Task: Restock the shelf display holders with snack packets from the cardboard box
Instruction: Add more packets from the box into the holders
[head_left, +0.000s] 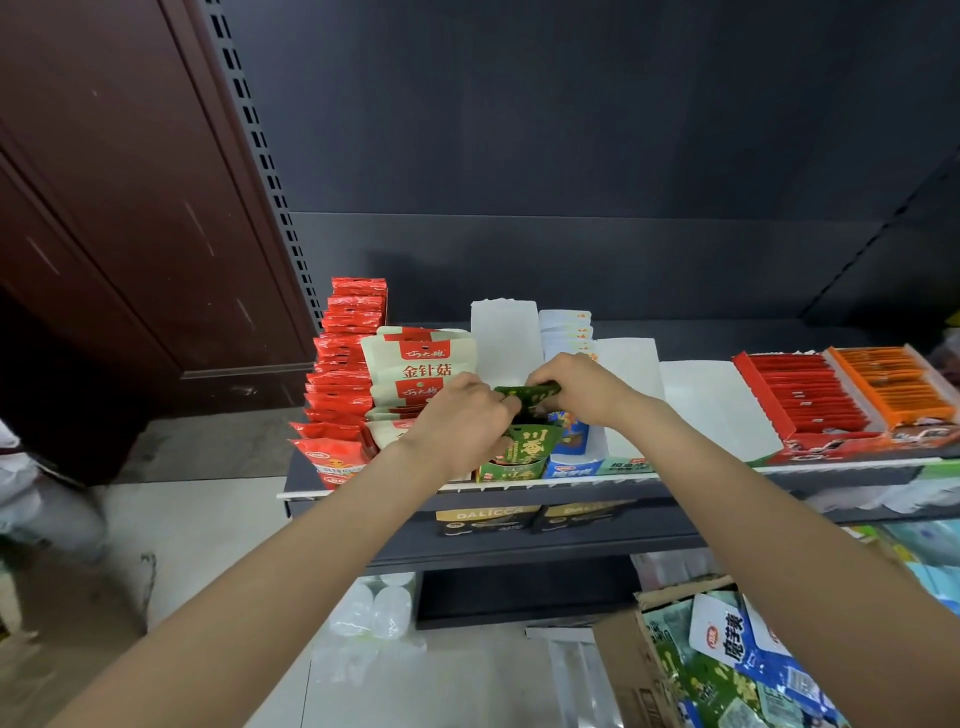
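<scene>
Both my hands meet over the green display holder (511, 470) at the front of the shelf. My left hand (462, 421) and my right hand (576, 387) together grip a bundle of green snack packets (530, 395), held flat above the holder. One green packet (532, 441) stands upright in the holder below them. The cardboard box (631, 670) sits on the floor at the lower right, holding green and blue-white packets (727, 654).
Left of the green holder stand white-and-red packets (421, 364) and rows of red packets (343, 384). A blue holder (571, 462) and white holder backs (504, 338) lie to the right, then red (805, 400) and orange (893, 384) trays. The shelf edge (519, 486) runs across.
</scene>
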